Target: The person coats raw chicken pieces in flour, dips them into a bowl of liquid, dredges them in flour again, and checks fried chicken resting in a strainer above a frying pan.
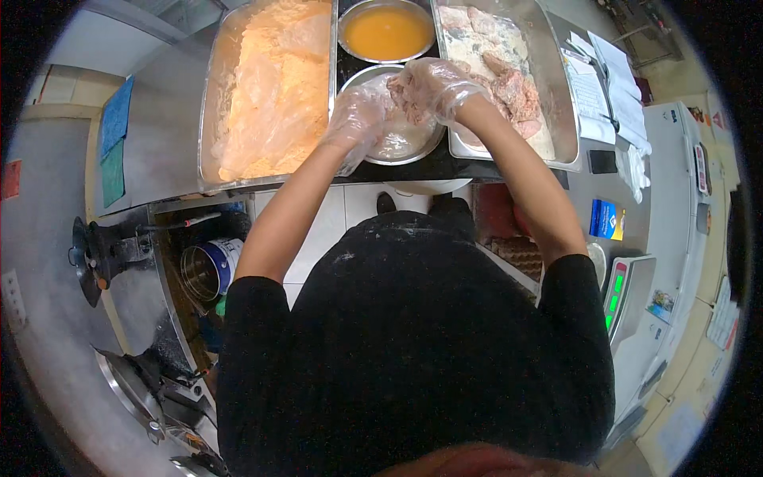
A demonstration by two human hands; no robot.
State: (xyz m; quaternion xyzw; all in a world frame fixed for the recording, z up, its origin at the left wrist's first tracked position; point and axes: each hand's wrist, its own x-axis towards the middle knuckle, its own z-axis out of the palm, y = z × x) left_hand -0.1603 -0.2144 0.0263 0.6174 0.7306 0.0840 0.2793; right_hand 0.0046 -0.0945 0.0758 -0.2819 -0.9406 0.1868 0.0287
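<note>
Both hands wear clear plastic gloves over a steel bowl point(400, 156) with a pale liquid in it. My right hand point(440, 86) grips a piece of raw, coated meat point(406, 100) above this bowl. At the bowl's left side is my left hand point(360, 113), its fingers close to the same piece; whether they hold it is unclear. Behind stands a steel bowl of orange liquid point(389, 33). To the right, a steel tray point(557, 119) holds pale flour and raw meat pieces point(512, 92). The left steel tray point(208, 134) contains orange-tinted breading point(262, 89) with clear plastic on it.
Papers point(587, 95), a dark flat object point(602, 161) and a blue and yellow packet point(607, 219) lie on the right counter, near a scale point(629, 298) with a lit green display. Blue and green cloths point(116, 140) lie at left. Below them are a tin bucket point(208, 268) and black pans point(128, 381).
</note>
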